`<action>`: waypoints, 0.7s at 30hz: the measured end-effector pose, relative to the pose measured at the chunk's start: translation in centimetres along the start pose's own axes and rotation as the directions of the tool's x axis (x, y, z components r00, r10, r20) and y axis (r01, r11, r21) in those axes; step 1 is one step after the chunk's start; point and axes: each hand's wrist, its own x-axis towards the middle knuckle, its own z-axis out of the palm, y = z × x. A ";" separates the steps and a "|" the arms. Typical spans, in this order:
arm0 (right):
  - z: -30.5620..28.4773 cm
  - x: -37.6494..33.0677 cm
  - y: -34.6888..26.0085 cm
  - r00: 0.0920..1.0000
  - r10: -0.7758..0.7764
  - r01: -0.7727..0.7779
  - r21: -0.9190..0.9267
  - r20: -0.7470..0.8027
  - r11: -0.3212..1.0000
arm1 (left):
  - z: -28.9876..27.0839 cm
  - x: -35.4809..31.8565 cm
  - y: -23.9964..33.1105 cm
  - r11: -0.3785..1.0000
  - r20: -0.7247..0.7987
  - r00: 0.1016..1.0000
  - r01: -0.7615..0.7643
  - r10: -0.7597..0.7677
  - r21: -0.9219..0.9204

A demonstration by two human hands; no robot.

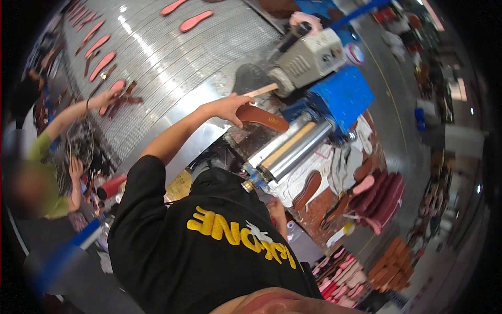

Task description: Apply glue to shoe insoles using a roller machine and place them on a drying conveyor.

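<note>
My left hand (234,109) is closed on the end of a brown insole (264,118) with small gold marks. A pale flat wooden stick (264,90) sticks out past the same fingers. The insole reaches toward the metal rollers (298,149) of a blue roller machine (340,97), and I cannot tell whether it touches them. Low beside the machine, next to the bench edge, is my right hand (277,210). My body partly covers it and its fingers are too unclear to read. Close to that hand, a brown insole (307,190) lies on white cloth.
A metal mesh conveyor (167,68) carries pink soles (196,21). Across it a co-worker's hand (111,97) touches a pink sole. A grey motor (309,58) stands behind the rollers. Maroon padded seat (379,201) and stacked brown pieces (392,264) are at right.
</note>
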 end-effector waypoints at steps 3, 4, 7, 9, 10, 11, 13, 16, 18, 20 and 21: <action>0.5 -0.1 2.3 0.977 0.172 -0.179 0.044 0.123 0.983 | 2.8 -5.4 -3.6 0.716 0.176 0.959 0.283 -0.221 -0.639; 0.5 0.0 2.4 0.973 0.176 -0.186 0.056 0.146 0.981 | 3.4 -7.4 -4.4 0.424 0.265 0.925 0.363 -0.274 -0.829; 0.4 0.6 1.7 0.968 0.169 -0.187 0.086 0.185 0.979 | 6.4 -13.8 -5.0 0.197 0.136 0.926 0.215 -0.352 -0.957; 0.3 1.2 1.0 0.967 0.156 -0.178 0.095 0.203 0.979 | 7.9 -16.7 -5.3 -0.070 -0.037 0.882 -0.079 -0.470 -0.994; 0.2 1.5 0.7 0.966 0.149 -0.174 0.101 0.213 0.980 | 8.3 -17.7 -5.7 -0.071 -0.043 0.878 -0.087 -0.476 -0.994; 0.2 1.8 0.5 0.966 0.138 -0.164 0.105 0.220 0.981 | 8.8 -18.7 -6.2 -0.149 -0.119 0.813 -0.245 -0.570 -0.958; 0.2 2.3 0.1 0.966 0.116 -0.145 0.116 0.231 0.983 | 9.4 -20.5 -7.5 -0.212 -0.190 0.651 -0.487 -0.735 -0.847; 0.2 2.8 -0.6 0.970 0.053 -0.089 0.144 0.236 0.986 | 8.7 -24.0 -10.3 -0.193 -0.192 0.458 -0.667 -0.868 -0.720; 0.1 3.2 -1.5 0.965 0.052 -0.096 0.160 0.256 0.982 | 7.4 -26.8 -12.0 -0.212 -0.210 0.406 -0.773 -0.889 -0.598; -0.2 3.3 -2.7 0.957 0.073 -0.127 0.179 0.282 0.976 | 6.7 -29.9 -12.6 -0.224 -0.287 0.395 -0.846 -0.873 -0.484; -0.4 3.3 -3.3 0.951 0.089 -0.150 0.190 0.296 0.970 | 6.7 -31.3 -12.6 -0.132 -0.320 0.342 -0.837 -0.883 -0.530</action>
